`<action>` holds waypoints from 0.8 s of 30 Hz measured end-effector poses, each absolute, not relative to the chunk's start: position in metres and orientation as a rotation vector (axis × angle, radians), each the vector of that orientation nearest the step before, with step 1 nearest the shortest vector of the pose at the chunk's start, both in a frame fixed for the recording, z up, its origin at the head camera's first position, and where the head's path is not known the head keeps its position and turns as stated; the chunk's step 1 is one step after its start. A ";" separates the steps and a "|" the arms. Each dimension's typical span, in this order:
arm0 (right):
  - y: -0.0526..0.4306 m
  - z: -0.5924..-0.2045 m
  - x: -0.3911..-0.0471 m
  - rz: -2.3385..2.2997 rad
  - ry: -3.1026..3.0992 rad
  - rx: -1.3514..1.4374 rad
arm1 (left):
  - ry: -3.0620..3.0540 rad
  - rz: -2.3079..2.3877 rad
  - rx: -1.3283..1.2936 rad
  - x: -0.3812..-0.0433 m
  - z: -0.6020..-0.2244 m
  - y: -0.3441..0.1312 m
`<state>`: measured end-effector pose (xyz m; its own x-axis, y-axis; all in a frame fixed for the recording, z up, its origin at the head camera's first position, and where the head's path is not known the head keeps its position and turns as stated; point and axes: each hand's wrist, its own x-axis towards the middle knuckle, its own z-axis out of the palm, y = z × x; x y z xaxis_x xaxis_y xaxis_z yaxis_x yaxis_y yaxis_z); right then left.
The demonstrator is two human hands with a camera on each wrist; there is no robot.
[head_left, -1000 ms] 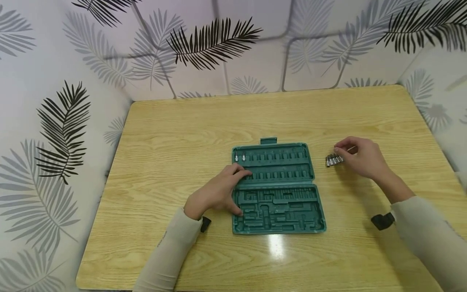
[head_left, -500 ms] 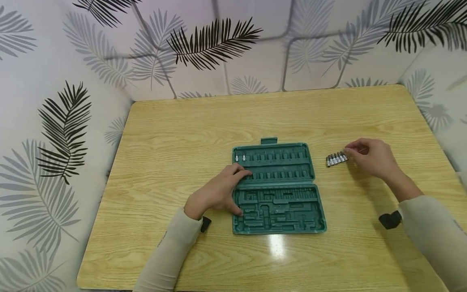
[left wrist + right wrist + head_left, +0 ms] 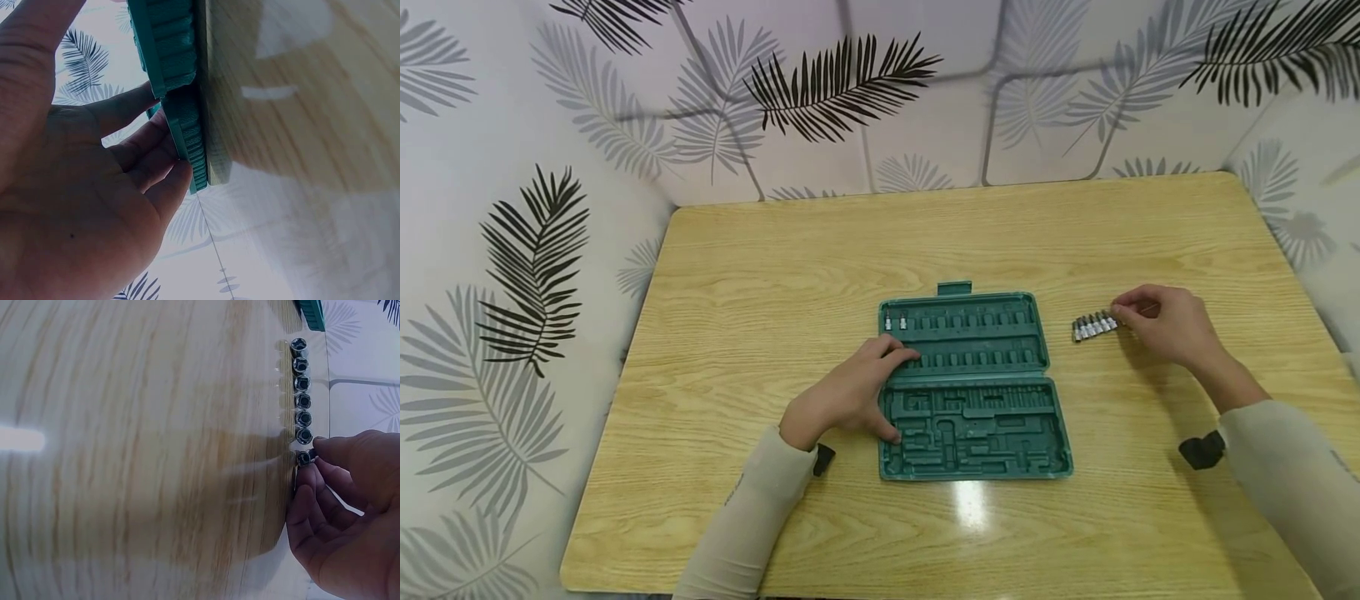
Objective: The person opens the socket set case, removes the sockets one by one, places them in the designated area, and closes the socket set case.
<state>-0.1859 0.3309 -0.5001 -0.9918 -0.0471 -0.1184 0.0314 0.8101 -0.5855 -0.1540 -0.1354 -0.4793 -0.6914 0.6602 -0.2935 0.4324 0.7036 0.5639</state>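
A green tool case [image 3: 973,377] lies unfolded on the table, its moulded slots facing up. Two silver bit sockets [image 3: 903,322] stand in the upper left slots. My left hand [image 3: 853,392] holds the case's left side, thumb on the lower half and fingers hooked over the rim; the left wrist view shows the fingertips against the case edge [image 3: 181,134]. Right of the case, several bit sockets [image 3: 1091,326] lie side by side in a row. At the row's right end my right hand [image 3: 1172,329] pinches one bit socket [image 3: 304,457] between thumb and fingers, slightly apart from its neighbours.
The wood-grain table [image 3: 760,283] carries the case near its middle. A latch tab [image 3: 954,288] sticks out from the case's far edge. Leaf-patterned covering [image 3: 925,108] rises behind the table and at its sides.
Over the last second my right hand has shifted right along the row, uncovering more bit sockets, then stayed near the right end. My left hand and the case have kept their places.
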 end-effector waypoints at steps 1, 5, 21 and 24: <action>0.331 -0.500 -0.186 -0.932 2.867 -0.012 | 2.429 0.636 0.836 -0.154 -0.478 -0.135; 0.330 -0.499 -0.186 -0.933 2.871 -0.016 | 2.422 0.646 0.825 -0.153 -0.477 -0.135; 0.330 -0.499 -0.182 -0.907 2.889 0.037 | 2.421 0.642 0.826 -0.154 -0.477 -0.135; 0.331 -0.498 -0.182 -0.912 2.895 0.055 | 2.419 0.646 0.829 -0.154 -0.477 -0.135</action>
<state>-0.1820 0.3312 -0.4976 -0.9938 0.0030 -0.1114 0.0663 0.8193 -0.5695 -0.1539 -0.1353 -0.4771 -0.6903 0.6589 -0.2989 0.4223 0.7023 0.5731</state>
